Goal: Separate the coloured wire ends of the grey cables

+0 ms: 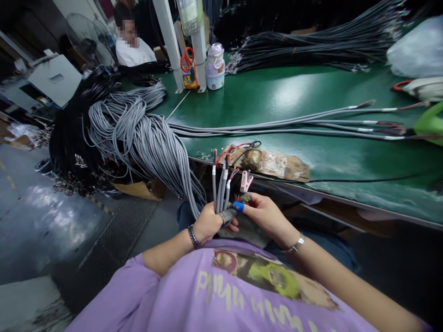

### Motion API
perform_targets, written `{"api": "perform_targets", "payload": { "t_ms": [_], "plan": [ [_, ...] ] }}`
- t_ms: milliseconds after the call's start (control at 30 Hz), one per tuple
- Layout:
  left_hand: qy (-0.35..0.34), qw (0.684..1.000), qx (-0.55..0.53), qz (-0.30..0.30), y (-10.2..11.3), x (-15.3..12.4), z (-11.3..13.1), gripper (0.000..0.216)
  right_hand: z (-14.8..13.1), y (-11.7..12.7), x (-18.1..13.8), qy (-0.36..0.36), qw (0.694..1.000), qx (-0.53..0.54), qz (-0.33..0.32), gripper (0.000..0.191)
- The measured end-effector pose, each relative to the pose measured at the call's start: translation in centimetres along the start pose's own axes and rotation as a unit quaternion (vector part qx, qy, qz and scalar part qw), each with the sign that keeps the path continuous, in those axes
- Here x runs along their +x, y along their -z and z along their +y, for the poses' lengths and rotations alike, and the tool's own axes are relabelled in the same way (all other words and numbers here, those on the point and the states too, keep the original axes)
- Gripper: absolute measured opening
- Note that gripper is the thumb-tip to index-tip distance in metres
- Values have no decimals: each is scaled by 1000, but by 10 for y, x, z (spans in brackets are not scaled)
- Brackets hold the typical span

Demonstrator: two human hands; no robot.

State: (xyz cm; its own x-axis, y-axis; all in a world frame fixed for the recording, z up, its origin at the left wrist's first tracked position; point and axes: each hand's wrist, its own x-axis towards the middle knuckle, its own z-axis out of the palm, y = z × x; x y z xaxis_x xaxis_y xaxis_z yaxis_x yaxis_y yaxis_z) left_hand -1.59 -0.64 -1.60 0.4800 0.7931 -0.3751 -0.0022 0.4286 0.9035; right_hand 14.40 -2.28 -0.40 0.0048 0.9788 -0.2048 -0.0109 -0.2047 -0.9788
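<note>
My left hand (208,223) is closed around several grey cables (220,193), whose stripped ends stand upright and fan out into thin coloured wires. The thumb of this hand wears a grey covering. Just to its right, my right hand (266,214) is pinched, with blue tape round one finger and a dark covering on another fingertip. A few small wire ends show by its fingertips, but what lies between them is hidden. A pink clothes peg (246,181) stands at the table edge just above the right hand.
A large heap of grey cables (138,124) hangs over the table's left edge beside black cables (69,138). Several grey cables run right across the green table (277,101). A worn wooden board (280,165) lies at the front edge. Behind are a lilac bottle (215,67), red-handled scissors (187,60) and a seated person (133,48).
</note>
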Motion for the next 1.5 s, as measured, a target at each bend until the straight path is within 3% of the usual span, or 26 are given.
{"api": "perform_targets", "payload": {
  "t_ms": [267, 467, 667, 800, 867, 1067, 1500],
  "plan": [
    [17, 998, -61, 13, -4, 0, 7, 40, -2, -7, -9, -21, 997, 77, 21, 42],
    [1, 1000, -6, -10, -1, -2, 2, 46, 0, -2, -5, -17, 998, 52, 9, 41],
    [1, 994, -71, 83, 1, -3, 1, 44, 2, -8, -13, 12, 999, 44, 14, 39],
    [-6, 989, -78, 125, 0, -3, 5, 40, -2, -10, -22, 95, 993, -61, 21, 35],
    [-13, 990, -67, 127, -1, -4, 6, 38, -4, -9, -24, 104, 991, -84, 17, 35],
    [-23, 996, -16, 85, -3, -8, 2, 34, -4, -1, -18, 5, 999, 6, -39, 37],
    [-46, 995, -12, 90, -8, -10, -4, 39, 9, -11, -14, -55, 987, 148, -43, 38]
  ]
}}
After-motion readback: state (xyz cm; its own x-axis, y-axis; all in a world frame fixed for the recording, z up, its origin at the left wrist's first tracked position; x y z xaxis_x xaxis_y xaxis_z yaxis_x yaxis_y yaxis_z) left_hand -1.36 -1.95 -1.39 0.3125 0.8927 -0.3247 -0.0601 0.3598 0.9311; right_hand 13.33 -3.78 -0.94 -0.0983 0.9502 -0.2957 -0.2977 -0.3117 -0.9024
